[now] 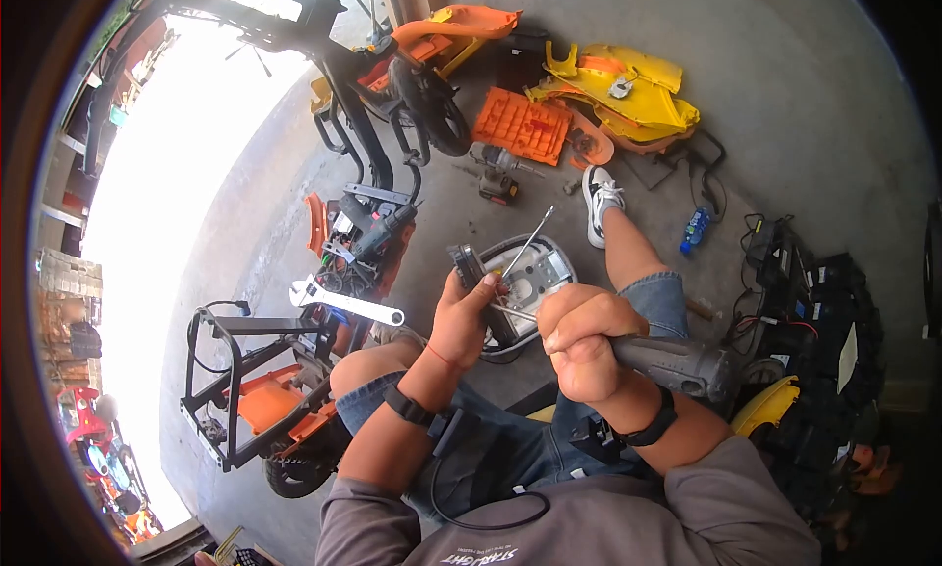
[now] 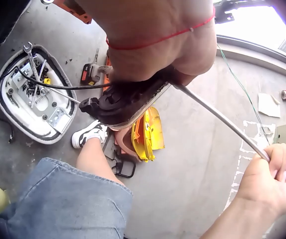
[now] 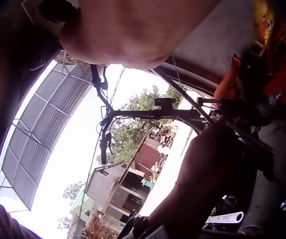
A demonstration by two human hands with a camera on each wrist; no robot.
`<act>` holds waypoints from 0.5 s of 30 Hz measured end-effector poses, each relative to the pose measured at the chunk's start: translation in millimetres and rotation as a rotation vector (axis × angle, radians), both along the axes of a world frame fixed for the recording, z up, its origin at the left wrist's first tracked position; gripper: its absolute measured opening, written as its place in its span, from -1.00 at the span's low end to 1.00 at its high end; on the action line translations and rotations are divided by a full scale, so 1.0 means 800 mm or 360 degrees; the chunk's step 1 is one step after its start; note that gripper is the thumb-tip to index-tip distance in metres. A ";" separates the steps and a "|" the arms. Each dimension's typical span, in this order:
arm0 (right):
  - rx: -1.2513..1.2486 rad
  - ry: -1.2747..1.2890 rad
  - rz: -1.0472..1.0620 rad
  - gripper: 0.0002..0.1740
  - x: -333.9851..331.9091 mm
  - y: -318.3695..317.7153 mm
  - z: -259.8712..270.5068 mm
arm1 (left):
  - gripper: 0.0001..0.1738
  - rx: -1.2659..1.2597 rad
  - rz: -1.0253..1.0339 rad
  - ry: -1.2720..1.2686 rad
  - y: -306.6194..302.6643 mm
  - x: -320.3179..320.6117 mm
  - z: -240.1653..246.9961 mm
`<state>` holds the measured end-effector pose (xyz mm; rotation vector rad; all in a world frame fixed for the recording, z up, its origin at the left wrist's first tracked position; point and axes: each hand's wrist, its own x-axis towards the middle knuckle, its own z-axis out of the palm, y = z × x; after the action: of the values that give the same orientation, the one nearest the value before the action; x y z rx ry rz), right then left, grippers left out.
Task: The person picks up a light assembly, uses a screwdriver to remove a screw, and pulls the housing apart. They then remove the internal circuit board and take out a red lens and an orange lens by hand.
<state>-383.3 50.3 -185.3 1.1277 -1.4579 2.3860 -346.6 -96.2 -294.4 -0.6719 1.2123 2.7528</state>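
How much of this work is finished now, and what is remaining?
Done, apparently: yellow panels and an orange panel lie detached on the floor. In hand: the left hand holds a dark part; the right hand grips a long-shafted tool, its shaft reaching towards it. Remaining, probably: finishing this part, then fitting or stripping the black frame, whose bars are exposed.

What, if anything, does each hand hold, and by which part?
The right hand holds a screwdriver-like tool where shaft meets dark handle; the left hand grips a dark part by one side.
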 end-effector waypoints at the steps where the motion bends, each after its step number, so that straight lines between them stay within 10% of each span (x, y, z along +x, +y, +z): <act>1: 0.0054 0.0021 -0.0018 -0.81 0.005 0.003 0.005 | -0.68 -0.0028 0.0039 -0.0010 0.001 0.000 0.003; 15: 0.0329 0.0508 0.0001 -0.91 0.041 0.001 0.011 | -0.72 -0.0191 0.0212 0.0002 0.010 -0.012 -0.004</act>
<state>-350.1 50.8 -176.8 1.4737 -1.6105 1.9713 -356.3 -88.3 -297.5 -0.7896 1.3913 2.8037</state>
